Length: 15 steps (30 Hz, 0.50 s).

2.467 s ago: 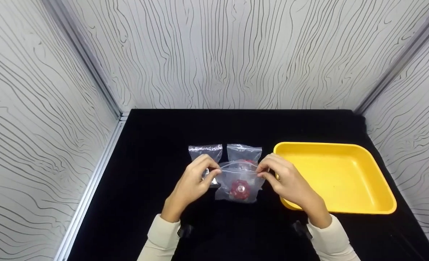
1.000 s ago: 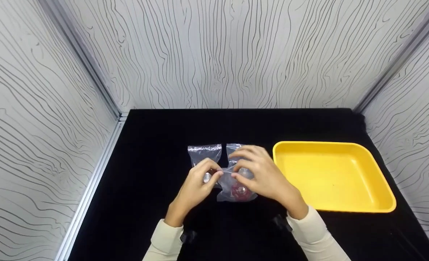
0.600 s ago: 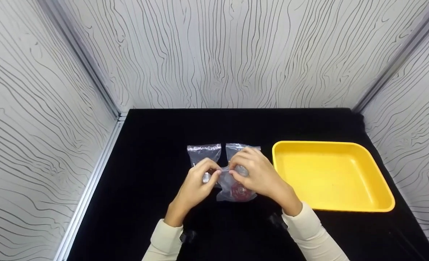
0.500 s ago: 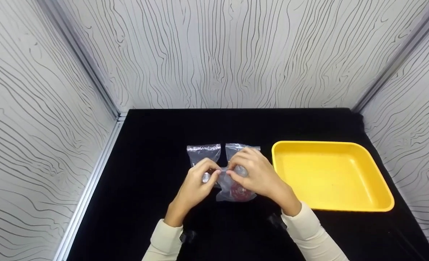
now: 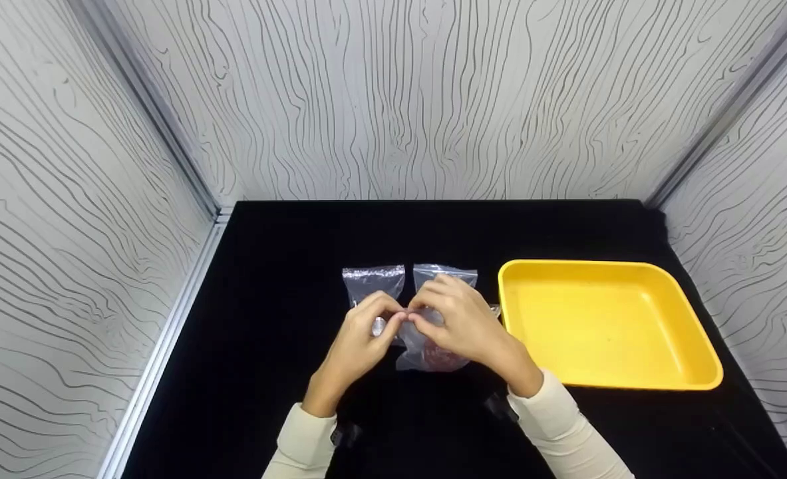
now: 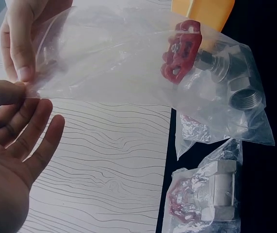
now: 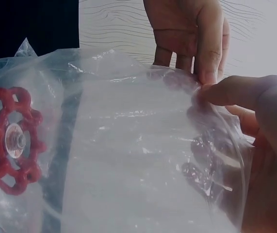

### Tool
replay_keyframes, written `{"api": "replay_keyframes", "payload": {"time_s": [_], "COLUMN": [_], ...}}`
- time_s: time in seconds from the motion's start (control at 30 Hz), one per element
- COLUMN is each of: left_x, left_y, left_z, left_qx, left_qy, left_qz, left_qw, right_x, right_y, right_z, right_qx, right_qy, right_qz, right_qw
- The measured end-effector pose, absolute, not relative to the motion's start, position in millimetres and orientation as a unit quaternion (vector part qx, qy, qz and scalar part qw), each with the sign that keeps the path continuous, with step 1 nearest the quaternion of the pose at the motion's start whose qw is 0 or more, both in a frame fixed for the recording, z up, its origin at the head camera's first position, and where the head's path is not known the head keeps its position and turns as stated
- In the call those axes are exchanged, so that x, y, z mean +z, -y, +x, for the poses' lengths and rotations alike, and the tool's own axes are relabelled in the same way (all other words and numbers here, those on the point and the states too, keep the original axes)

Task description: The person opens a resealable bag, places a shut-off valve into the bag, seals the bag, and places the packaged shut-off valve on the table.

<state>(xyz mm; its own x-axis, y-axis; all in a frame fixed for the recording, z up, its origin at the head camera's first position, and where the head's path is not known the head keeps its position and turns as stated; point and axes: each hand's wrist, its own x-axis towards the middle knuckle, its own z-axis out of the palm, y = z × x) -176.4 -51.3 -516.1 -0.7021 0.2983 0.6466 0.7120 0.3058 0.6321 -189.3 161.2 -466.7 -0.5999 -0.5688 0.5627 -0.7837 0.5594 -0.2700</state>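
Between my hands hangs a clear zip-lock bag (image 6: 109,53) holding a metal valve (image 6: 242,77) with a red handwheel (image 7: 1,124). My left hand (image 5: 360,329) pinches the left end of the bag's top edge between thumb and forefinger. Right beside it, my right hand (image 5: 460,319) pinches the same edge, the fingertips of both hands meeting. In the head view the right hand covers much of the bag. Behind the hands lie two more clear bags, a left one (image 5: 374,278) and a right one (image 5: 433,271). A bagged valve (image 6: 220,189) also shows low in the left wrist view.
A yellow tray (image 5: 586,264) stands to the right, close to the right forearm. Black cloth (image 5: 287,253) covers the table. Patterned white panels (image 5: 393,100) rise at the back and on both sides.
My right hand has moved left along the bag's top edge, from its right end to the left hand's fingertips. The left hand has stayed nearly still, pinching the left end.
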Motion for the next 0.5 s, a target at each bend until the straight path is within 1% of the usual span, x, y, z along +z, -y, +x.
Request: {"api": "replay_keyframes", "payload": {"time_s": [0.37,0.5], "left_x": [-514.3,-514.4], "left_y": [53.5,53.7], "left_z": [-175.9,-176.2], "left_qx": [-0.477,-0.476], "left_qy": [0.786,0.787], "left_qz": [-0.327,-0.324], "left_qw": [0.220,0.223], "right_x": [-467.7,-467.0], "right_y": [-158.3,-159.9], "right_z": [-189.8,-189.9], "right_qx": [0.247,0.251], "right_qy": [0.852,0.852], "right_qz": [0.394,0.396], "right_qw": [0.240,0.232]}}
